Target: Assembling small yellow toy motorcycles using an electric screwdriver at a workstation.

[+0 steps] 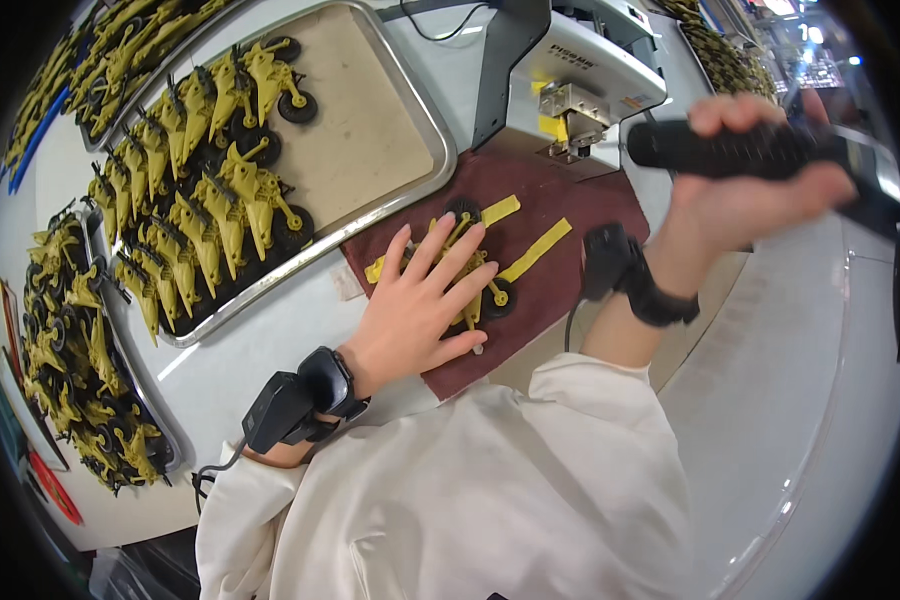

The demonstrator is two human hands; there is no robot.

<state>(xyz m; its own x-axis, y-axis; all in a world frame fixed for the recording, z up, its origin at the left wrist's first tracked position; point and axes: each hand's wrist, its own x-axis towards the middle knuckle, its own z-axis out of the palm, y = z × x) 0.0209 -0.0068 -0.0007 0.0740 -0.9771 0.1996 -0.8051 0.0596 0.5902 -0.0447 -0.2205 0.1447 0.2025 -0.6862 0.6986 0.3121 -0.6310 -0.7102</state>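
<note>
The left hand (420, 300) lies spread flat, pressing a yellow toy vehicle (475, 265) onto the maroon mat (560, 290); the right hand (740, 190) grips a black handle (730, 148). Rows already fill the metal tray (370, 150), half still bare.

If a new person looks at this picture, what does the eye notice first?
First, the left hand pressing flat on a yellow toy vehicle on the dark red mat at centre. Next, the right hand, upper right, gripping a black handle. At left, a metal tray holds rows of similar yellow toys.
</note>
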